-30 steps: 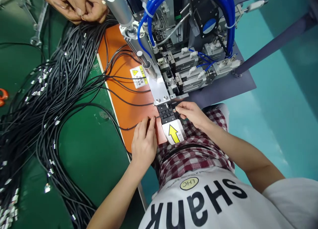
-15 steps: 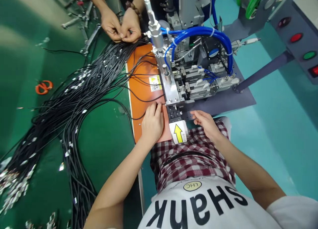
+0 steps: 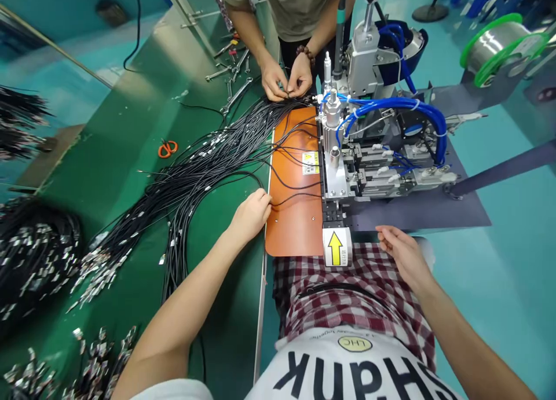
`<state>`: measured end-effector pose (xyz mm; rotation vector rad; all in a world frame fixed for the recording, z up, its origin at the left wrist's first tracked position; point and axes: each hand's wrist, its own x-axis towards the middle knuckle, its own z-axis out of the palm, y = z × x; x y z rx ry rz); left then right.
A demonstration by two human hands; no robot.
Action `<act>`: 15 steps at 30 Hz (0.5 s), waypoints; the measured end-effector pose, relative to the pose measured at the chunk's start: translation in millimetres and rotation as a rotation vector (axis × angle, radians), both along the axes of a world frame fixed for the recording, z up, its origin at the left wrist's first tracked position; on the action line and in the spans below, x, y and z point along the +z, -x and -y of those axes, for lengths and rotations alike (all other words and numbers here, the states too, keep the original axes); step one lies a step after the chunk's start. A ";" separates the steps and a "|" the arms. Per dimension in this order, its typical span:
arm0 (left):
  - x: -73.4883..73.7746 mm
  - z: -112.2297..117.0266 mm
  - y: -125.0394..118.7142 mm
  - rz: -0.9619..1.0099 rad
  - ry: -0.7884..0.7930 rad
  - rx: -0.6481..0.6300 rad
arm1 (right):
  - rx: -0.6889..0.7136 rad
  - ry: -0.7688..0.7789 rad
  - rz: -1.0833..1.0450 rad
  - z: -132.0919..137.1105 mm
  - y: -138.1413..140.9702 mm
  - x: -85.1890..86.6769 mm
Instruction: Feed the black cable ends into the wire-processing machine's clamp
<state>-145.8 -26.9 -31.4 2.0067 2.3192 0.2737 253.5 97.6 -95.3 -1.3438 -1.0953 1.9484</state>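
My left hand is closed at the left edge of the orange plate. Its fingertips pinch a black cable, which runs right across the plate into the machine. Several more cables enter the machine farther back. My right hand hovers above my lap, just right of the machine's front end. Its thumb and fingers are pressed together, and what lies between them, if anything, is too small to make out. A yellow arrow label marks the front of the machine's track.
A long bundle of black cables lies across the green table. Orange-handled scissors and wrenches lie beyond it. Across from me, a co-worker's hands work at the bundle's far end. A wire spool stands at right.
My left hand has moved left from beside the machine to the plate's edge, the cable in its fingers. The right hand stays near the machine's front, slightly farther right. The view has shifted.
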 end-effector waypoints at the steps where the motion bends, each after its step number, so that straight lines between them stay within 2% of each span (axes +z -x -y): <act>1: -5.2 -12.6 1.3 0.014 -0.017 -0.006 | 0.001 0.001 -0.001 0.5 1.1 0.1; 4: -16.6 -50.8 -2.5 0.055 -0.090 -0.007 | 0.002 -0.012 0.003 1.7 4.2 3.3; 7: -15.2 -66.4 -9.3 0.104 -0.164 0.003 | 0.009 -0.034 0.011 2.8 2.9 9.1; 9: -8.2 -57.2 -15.7 0.128 -0.187 0.013 | 0.012 -0.047 0.020 3.3 -0.1 13.1; 11: -0.2 -37.2 -26.7 0.127 -0.182 -0.039 | 0.010 -0.053 0.032 3.8 -2.5 16.7; 15: 5.3 1.3 -58.4 0.069 -0.067 -0.408 | 0.021 -0.065 0.024 4.2 1.8 24.0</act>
